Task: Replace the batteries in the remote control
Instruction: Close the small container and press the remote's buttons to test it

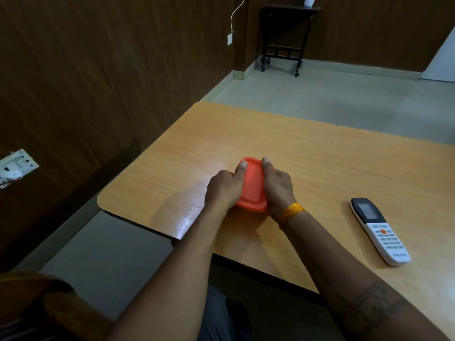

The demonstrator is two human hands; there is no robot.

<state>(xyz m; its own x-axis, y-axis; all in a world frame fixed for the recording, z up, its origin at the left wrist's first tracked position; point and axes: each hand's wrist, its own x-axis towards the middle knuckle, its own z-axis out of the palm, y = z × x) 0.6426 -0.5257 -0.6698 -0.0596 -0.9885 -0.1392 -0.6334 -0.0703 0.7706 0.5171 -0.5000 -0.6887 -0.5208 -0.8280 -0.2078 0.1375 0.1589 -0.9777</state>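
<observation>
Remote (pixel 380 231) lies face up on the worktop (pixel 320 156), well right of both hands. Left hand (pixel 222 190) and right hand (pixel 278 187) grip the lidded orange box (pixel 252 187) from either side; contents hidden.

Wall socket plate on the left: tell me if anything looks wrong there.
The wall socket plate hangs tilted, with what looks like loose wiring at its lower edge. On the table, nothing stands out.
</observation>
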